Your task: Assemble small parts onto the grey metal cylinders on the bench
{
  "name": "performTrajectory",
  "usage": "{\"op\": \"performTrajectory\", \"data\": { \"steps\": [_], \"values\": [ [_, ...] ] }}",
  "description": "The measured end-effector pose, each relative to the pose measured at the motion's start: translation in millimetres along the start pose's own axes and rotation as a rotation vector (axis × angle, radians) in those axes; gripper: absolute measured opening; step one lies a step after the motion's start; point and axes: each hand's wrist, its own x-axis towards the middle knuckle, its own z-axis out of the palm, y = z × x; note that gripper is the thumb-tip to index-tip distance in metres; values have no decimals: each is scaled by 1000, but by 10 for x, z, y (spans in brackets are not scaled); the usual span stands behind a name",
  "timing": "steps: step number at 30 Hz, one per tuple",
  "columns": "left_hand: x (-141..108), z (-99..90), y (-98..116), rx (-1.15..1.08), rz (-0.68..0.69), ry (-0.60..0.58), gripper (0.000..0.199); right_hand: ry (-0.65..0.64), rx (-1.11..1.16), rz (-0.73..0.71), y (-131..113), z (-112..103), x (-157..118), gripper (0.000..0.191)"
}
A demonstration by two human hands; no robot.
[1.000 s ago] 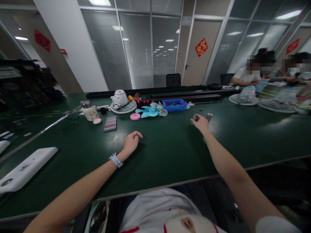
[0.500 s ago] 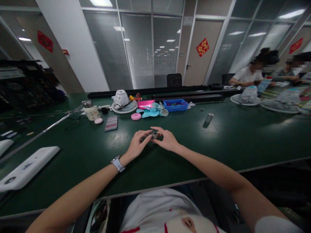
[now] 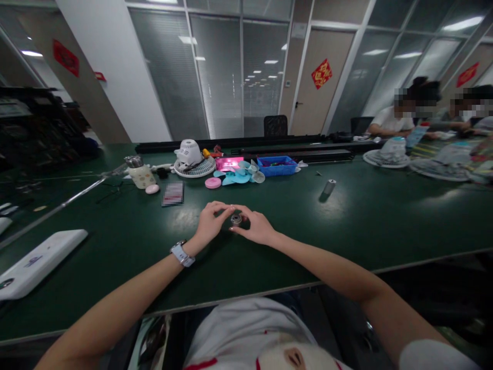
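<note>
A small metal part (image 3: 236,221) is located above the near middle of the green table (image 3: 300,262), in front of the seated person and between the two hands. Whether its base is touching the tabletop cannot be determined from this angle; its round top face is turned upward.

The metal part is gripped from the right side by the right hand (image 3: 259,226): the thumb is placed along the near edge, the fingers are curled around the far edge, and the opening is reduced to about the width of the part. The left hand (image 3: 211,223) is positioned at the opposite side, with fingers bent and fingertips brought close to those of the right hand. Its contact with the part, and how tightly it is closed, cannot be made out. A watch (image 3: 182,254) is worn on the left wrist.

A grey metal cylinder (image 3: 329,186) is stood on end farther to the right, well apart from both hands. Beyond the hands, a pink disc (image 3: 213,183) is laid just beside blue fan blades (image 3: 239,176), which are placed next to a blue tray (image 3: 275,170). A white fan housing (image 3: 189,153) is set on a white grille (image 3: 204,169).
</note>
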Motion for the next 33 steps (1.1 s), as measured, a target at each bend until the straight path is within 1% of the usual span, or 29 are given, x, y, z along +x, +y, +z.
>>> {"op": "performTrajectory", "data": {
  "steps": [1, 3, 5, 7, 10, 12, 15, 17, 19, 22, 23, 25, 26, 27, 28, 29, 30, 32, 33],
  "values": [
    [13, -10, -37, 5, -19, -15, 23, 2, 16, 6, 1, -7, 3, 72],
    [29, -20, -131, 27, -46, -105, 24, 33, 37, 23, 31, -59, 28, 72],
    [30, -15, -228, 63, -61, -214, 26, 121, 16, 68, 125, -183, 78, 69],
    [21, -1, -304, 113, -45, -292, 27, 249, -57, 139, 303, -385, 133, 66],
    [3, 19, -356, 187, -1, -339, 29, 443, -241, 311, 688, -783, 159, 63],
    [-4, 23, -354, 218, 0, -337, 32, 534, -385, 469, 956, -1039, 115, 60],
    [-6, 16, -321, 222, -37, -324, 41, 570, -535, 692, 1266, -1305, -1, 58],
    [-4, 9, -295, 190, -78, -311, 46, 552, -572, 789, 1394, -1385, -67, 59],
    [0, 6, -282, 136, -122, -261, 48, 517, -570, 853, 1477, -1406, -106, 59],
    [8, 7, -296, 51, -178, -147, 48, 463, -556, 876, 1533, -1377, -116, 59],
    [11, 9, -309, 28, -192, -115, 47, 473, -575, 863, 1525, -1357, -108, 61],
    [15, 15, -338, -5, -219, -67, 46, 549, -653, 787, 1440, -1286, -71, 65],
    [16, 19, -353, -15, -229, -48, 45, 595, -690, 713, 1355, -1226, -44, 67],
    [16, 23, -366, -24, -235, -33, 43, 621, -708, 611, 1240, -1144, -12, 66],
    [15, 28, -376, -31, -238, -23, 42, 610, -696, 483, 1098, -1036, 21, 62],
    [13, 34, -384, -36, -238, -16, 41, 552, -652, 340, 935, -902, 52, 57],
    [11, 41, -390, -41, -236, -12, 39, 452, -585, 193, 760, -746, 78, 51],
    [6, 55, -396, -55, -228, -5, 37, 172, -429, -68, 424, -400, 108, 45],
    [4, 62, -397, -65, -222, 1, 36, 43, -374, -168, 284, -233, 113, 43]
  ]
}}
